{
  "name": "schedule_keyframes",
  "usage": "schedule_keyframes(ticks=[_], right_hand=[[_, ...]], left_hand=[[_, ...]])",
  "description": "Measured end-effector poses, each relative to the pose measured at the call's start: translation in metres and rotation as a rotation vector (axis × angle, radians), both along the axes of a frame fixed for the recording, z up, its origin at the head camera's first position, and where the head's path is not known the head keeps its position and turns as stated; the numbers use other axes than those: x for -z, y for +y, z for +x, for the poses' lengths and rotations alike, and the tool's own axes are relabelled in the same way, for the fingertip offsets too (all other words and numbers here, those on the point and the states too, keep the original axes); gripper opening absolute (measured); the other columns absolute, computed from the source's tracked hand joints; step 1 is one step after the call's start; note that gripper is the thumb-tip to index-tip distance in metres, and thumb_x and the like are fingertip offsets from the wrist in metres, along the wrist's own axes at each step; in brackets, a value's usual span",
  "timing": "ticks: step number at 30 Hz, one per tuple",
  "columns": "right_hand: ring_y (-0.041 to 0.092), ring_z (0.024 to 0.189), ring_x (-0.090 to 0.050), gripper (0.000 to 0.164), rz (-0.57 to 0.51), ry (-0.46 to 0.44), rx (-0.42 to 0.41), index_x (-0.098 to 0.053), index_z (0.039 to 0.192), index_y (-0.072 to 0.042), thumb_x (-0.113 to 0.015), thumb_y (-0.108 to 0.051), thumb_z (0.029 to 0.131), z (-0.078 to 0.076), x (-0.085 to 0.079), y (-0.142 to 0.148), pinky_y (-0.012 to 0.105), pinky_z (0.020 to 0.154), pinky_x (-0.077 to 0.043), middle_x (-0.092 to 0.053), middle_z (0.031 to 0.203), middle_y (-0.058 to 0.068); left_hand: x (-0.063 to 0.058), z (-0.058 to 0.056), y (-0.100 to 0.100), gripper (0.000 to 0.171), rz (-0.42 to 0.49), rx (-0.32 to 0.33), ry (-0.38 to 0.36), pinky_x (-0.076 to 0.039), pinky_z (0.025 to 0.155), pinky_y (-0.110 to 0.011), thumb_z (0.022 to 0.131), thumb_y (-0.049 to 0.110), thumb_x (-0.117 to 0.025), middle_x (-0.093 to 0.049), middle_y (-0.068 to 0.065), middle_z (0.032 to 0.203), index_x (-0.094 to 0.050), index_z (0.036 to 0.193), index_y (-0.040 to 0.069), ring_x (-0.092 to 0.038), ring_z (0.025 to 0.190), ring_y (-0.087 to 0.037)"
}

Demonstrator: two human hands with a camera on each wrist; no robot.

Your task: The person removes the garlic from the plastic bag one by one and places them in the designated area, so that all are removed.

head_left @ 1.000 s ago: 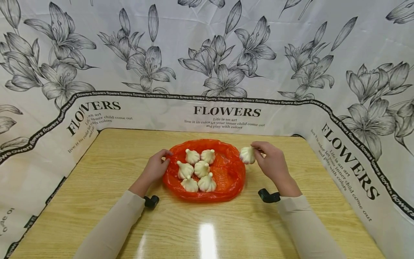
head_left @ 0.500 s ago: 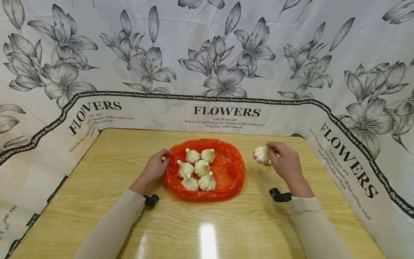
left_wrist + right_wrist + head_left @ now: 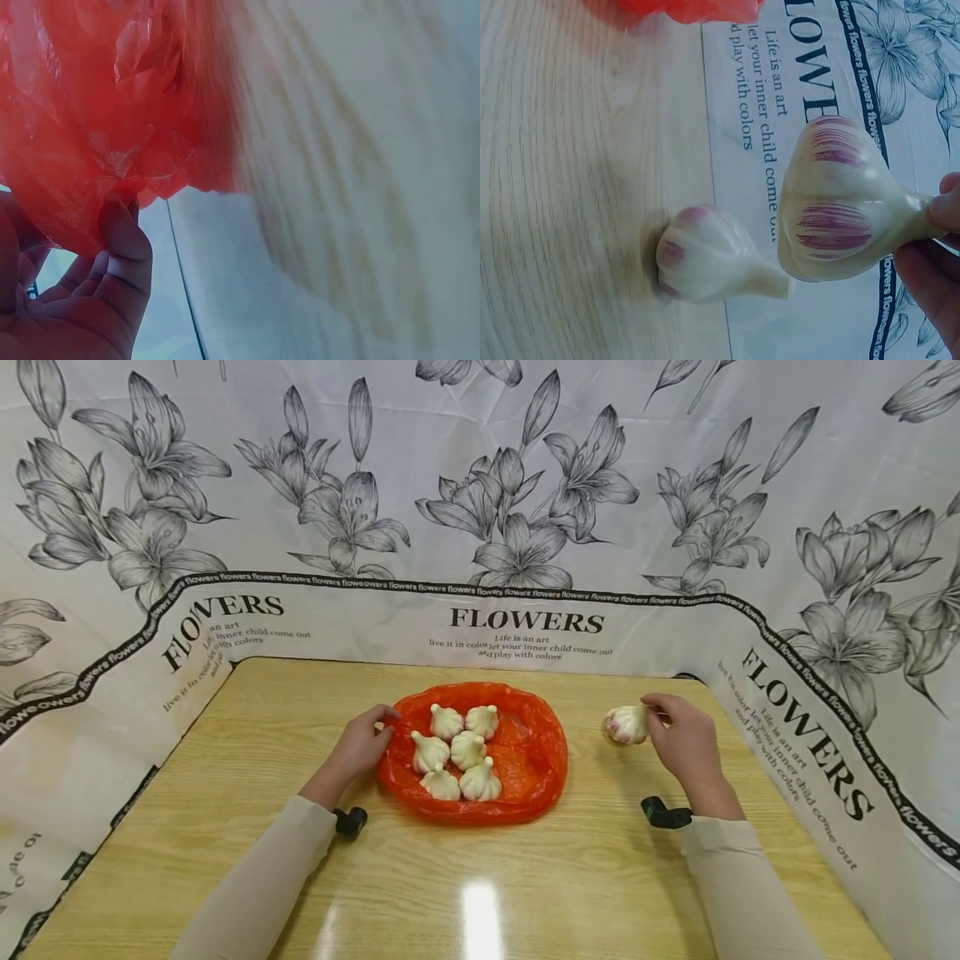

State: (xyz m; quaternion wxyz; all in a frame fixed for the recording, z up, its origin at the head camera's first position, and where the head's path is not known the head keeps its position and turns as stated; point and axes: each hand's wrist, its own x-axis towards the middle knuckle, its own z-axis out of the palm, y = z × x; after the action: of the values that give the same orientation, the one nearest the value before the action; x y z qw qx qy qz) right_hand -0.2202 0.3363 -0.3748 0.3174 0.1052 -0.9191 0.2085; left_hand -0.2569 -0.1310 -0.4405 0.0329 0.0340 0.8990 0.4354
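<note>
My left hand [image 3: 358, 750] pinches the left rim of a red plastic bag [image 3: 536, 768], spread out like a shallow bowl; in the left wrist view thumb and fingers close on the thin film. Several white garlic bulbs [image 3: 446, 722] sit inside the bag, mostly on its left side. Right of the bag, my right hand [image 3: 686, 747] holds one garlic bulb [image 3: 832, 214] by its stem, its purple streaks showing in the right wrist view. A second garlic bulb [image 3: 705, 255] lies on the table close by; the held bulb mostly hides it in the head view.
The light wood table [image 3: 480, 877] carries the bag at its centre. A white curtain [image 3: 375, 639] printed with flowers and lettering surrounds the back and sides. Both wrists wear black camera mounts [image 3: 663, 812].
My right hand has moved right with the garlic bulb, away from the bag's right rim, to the bulb lying on the table. My left hand has stayed on the bag.
</note>
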Motion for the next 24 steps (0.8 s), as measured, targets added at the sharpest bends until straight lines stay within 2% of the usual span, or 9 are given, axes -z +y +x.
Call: schedule_keyframes(ticks=[8,16,24], right_hand=[[0.039,0.086,-0.068,0.018,-0.024,-0.004,0.035,-0.069,0.105,0.002,-0.059,0.0,0.091,0.0,0.0,0.01,0.053,0.071,-0.055,-0.069,0.102,0.024],[0.04,0.09,-0.066,0.02,-0.043,-0.06,0.077,-0.069,0.108,0.001,-0.056,-0.002,0.093,0.004,0.003,0.018,0.053,0.074,-0.054,-0.068,0.105,0.025],[0.04,0.092,-0.065,0.023,-0.052,-0.106,0.122,-0.068,0.111,0.0,-0.053,-0.004,0.094,0.004,0.006,0.029,0.054,0.075,-0.053,-0.067,0.108,0.025]], left_hand=[[-0.004,0.002,-0.001,0.023,-0.001,0.004,0.014,-0.055,0.081,-0.032,0.099,0.011,-0.05,-0.056,-0.011,0.129,-0.057,0.121,0.014,-0.055,0.091,-0.026],[-0.005,0.004,-0.002,0.024,-0.007,0.008,0.001,-0.056,0.081,-0.032,0.1,0.011,-0.049,-0.055,-0.011,0.131,-0.056,0.123,0.014,-0.055,0.093,-0.026],[-0.005,0.001,-0.004,0.023,-0.001,0.0,-0.001,-0.057,0.078,-0.031,0.1,0.011,-0.048,-0.054,-0.011,0.129,-0.055,0.122,0.014,-0.056,0.093,-0.026]])
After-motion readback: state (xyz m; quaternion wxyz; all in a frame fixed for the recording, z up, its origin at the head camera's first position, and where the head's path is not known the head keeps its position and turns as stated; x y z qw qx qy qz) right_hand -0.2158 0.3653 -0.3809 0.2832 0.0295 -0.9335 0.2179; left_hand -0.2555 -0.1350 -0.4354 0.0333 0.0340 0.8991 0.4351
